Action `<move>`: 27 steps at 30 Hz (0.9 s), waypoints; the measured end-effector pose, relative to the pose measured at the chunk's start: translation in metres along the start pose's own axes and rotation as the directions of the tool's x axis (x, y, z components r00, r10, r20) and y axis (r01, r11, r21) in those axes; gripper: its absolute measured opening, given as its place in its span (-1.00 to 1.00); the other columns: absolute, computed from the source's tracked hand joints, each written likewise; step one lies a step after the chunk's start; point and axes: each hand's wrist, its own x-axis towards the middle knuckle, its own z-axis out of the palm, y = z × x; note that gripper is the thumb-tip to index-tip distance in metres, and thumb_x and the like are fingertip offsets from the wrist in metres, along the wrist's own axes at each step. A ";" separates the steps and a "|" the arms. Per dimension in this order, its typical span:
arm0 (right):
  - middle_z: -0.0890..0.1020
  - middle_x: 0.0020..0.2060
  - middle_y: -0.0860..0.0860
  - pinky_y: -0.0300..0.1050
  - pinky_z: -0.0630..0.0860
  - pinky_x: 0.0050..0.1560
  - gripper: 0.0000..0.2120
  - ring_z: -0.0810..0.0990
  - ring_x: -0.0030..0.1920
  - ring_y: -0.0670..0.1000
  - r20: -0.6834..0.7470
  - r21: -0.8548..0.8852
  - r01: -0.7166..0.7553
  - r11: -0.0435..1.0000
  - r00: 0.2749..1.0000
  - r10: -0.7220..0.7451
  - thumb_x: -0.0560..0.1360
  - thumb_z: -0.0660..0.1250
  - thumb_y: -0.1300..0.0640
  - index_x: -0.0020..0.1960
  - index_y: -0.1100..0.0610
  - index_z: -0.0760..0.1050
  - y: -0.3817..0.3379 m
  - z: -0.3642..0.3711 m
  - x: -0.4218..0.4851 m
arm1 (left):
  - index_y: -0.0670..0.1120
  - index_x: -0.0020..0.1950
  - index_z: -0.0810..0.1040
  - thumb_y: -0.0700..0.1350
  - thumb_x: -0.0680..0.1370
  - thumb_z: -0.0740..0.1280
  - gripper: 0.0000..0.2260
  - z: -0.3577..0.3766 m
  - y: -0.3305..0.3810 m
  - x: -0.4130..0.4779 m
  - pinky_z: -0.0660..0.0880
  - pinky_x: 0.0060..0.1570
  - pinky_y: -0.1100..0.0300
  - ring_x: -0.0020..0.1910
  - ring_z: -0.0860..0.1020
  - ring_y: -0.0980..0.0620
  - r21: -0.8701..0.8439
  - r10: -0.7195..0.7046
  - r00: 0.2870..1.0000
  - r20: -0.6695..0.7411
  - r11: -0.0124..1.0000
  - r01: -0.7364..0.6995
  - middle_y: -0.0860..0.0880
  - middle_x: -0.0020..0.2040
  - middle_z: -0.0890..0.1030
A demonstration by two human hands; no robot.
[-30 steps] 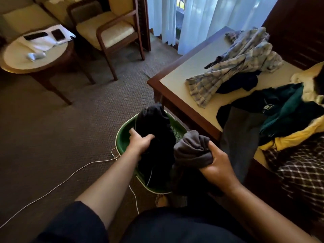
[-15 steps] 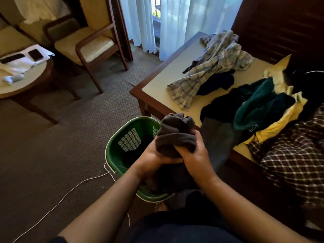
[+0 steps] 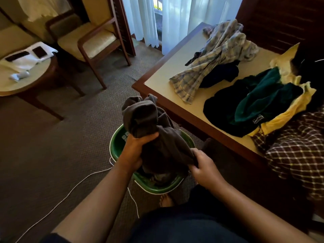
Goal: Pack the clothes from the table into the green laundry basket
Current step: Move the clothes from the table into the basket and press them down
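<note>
Grey garment point(image 3: 140, 118) in curled fingers point(image 3: 149, 137) of left hand point(image 3: 133, 151), right hand point(image 3: 203, 165); green basket point(image 3: 114, 146) mostly hidden.

Round side table point(image 3: 40, 76) at 10 o'clock: white cloth point(image 3: 26, 63) on top, two dark phones point(image 3: 40, 52) point(image 3: 17, 56) lying on it, small white object point(image 3: 19, 75) at the cloth's 7 o'clock. Wooden armchair point(image 3: 98, 44) with cream cushions at 11. Sheer white curtains point(image 3: 177, 20) at 12. Dark slatted wood panel point(image 3: 280, 20) at 1. White cable point(image 3: 73, 188) runs across brown carpet point(image 3: 52, 146) at 7.
</note>
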 end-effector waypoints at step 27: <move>0.23 0.59 0.12 0.08 0.29 0.51 -0.25 0.28 0.54 0.13 0.171 0.087 -0.627 0.774 0.775 0.609 0.59 0.33 -0.12 0.63 0.08 0.06 0.106 0.067 0.057 | 0.09 0.64 0.23 -0.29 0.63 0.26 -0.38 -0.007 -0.124 0.009 0.42 0.44 0.03 0.55 0.35 -0.05 0.748 -0.392 0.897 -0.202 0.530 0.400 -0.05 0.60 0.34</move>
